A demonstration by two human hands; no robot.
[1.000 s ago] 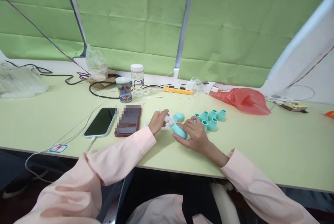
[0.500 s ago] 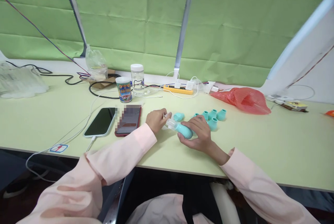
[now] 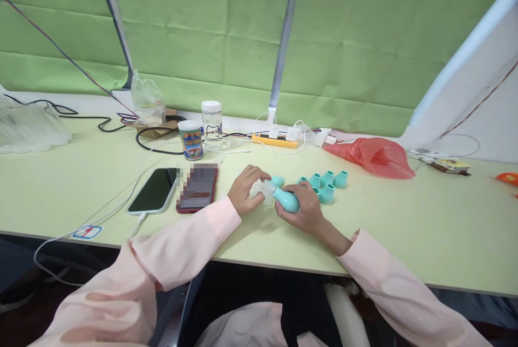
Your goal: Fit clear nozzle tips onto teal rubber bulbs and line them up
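Teal bulb [image 3: 288, 201] clasped in right hand [image 3: 306, 208] fingers, its clear tip [image 3: 265, 192] pinched by left hand [image 3: 245, 189] fingers.

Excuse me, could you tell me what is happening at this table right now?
A person in pale pink sleeves is working at a light green table. The right hand grips a teal bulb, while the left hand closes on the clear piece at its end. More small teal caps sit just behind, and two phones lie to the left.
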